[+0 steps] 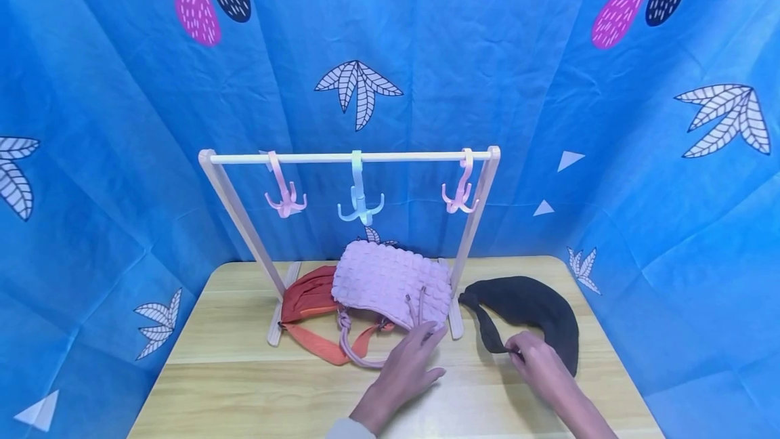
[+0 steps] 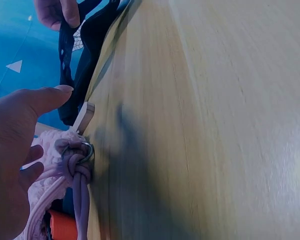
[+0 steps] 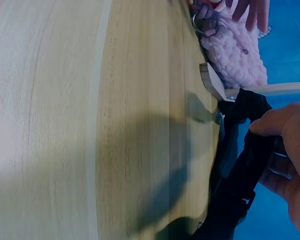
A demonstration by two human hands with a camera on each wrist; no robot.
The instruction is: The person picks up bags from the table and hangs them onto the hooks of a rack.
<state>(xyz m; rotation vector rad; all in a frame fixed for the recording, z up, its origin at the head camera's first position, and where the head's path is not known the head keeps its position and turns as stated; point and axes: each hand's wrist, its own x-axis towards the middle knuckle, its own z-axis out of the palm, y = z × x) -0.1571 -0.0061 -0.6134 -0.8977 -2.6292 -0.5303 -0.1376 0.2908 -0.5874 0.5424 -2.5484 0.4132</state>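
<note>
Right hand (image 1: 536, 359) pinches strap (image 1: 487, 330) of black bag (image 1: 553, 303), four o'clock from rack (image 1: 402, 157); left hand (image 1: 407, 366) loose-fingered by lilac bag (image 1: 384, 280). Seemingly gathering strap; next calls for steady lift.

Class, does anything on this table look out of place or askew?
Slightly: the lilac bag lies slanted across part of the red bag, while the hooks above hold nothing. I see no spill or damage.
</note>
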